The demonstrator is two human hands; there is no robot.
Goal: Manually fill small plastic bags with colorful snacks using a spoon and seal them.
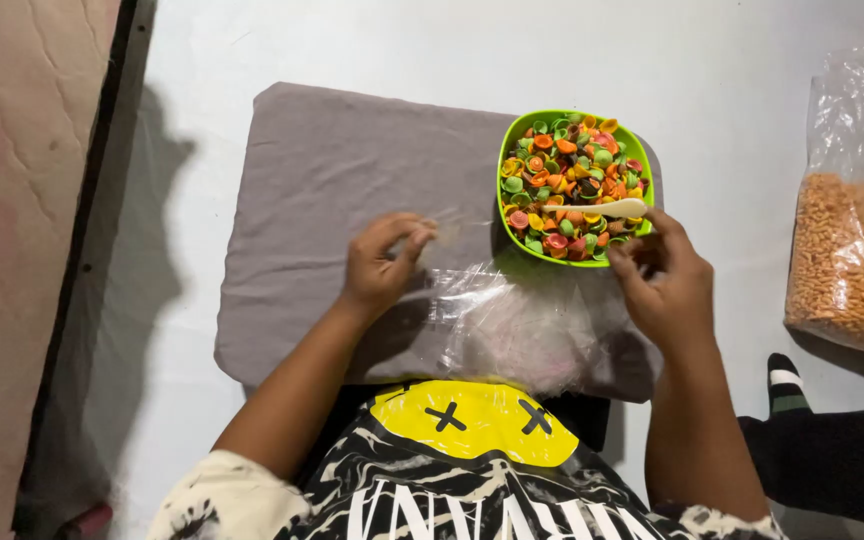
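Note:
My left hand (380, 262) pinches the edge of a clear plastic bag (512, 320) that lies crumpled on a grey cloth mat (322, 170). At the near rim of a green square bowl (508, 135), my right hand (664, 282) grips the handle of a pale spoon (620, 208). The bowl is heaped with small round crackers (570, 185) in orange, green, red and yellow, and the spoon's scoop lies on top of them.
A large clear bag of orange-brown grains (850, 250) stands at the right on the white floor (452, 50). A dark strip and a pinkish surface (22, 200) run along the left. A striped sock (784, 385) shows at lower right.

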